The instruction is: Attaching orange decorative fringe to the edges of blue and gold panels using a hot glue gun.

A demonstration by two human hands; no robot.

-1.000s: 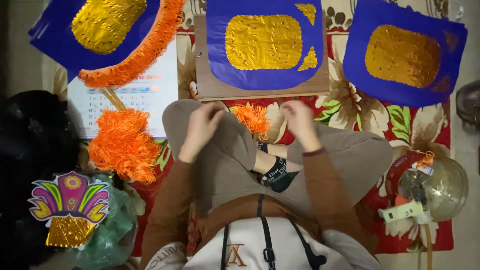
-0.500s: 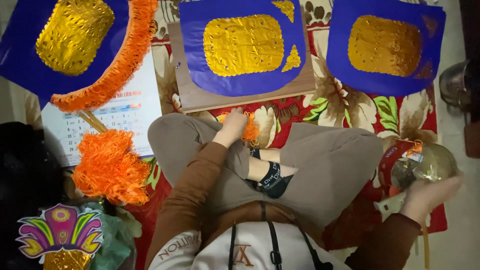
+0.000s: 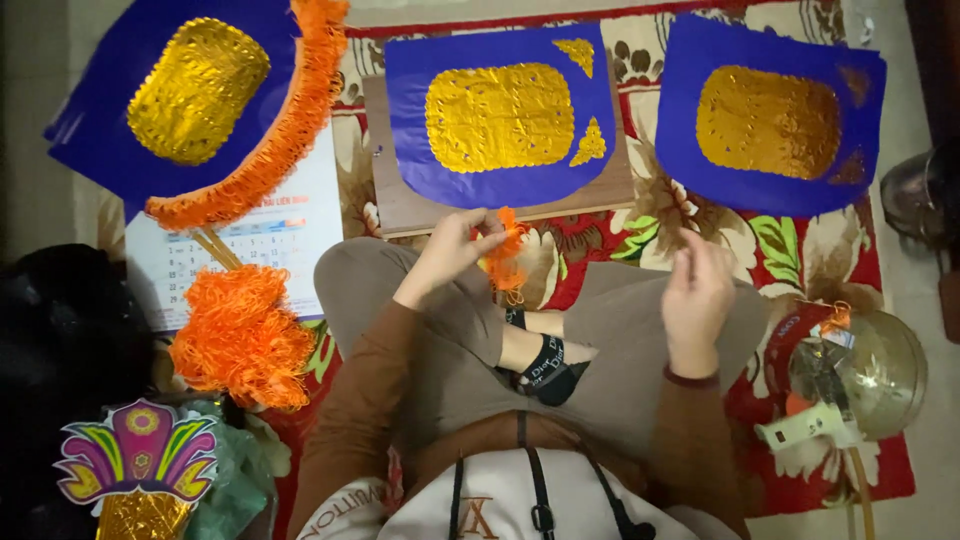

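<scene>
Left hand [image 3: 452, 250]: fingers pinched on orange fringe [image 3: 503, 262], above left knee.
Right hand [image 3: 697, 296]: fingers loosely apart, empty, over right knee.
Nearby: blue sheet [image 3: 500, 120] on board [image 3: 400, 205].

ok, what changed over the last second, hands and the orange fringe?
The right hand swung out to the glue gun side half a second ago and is now back over the right knee, empty. The left hand kept pinching the orange fringe piece. The blue-and-gold panels and orange fringe pile lie as before.
</scene>
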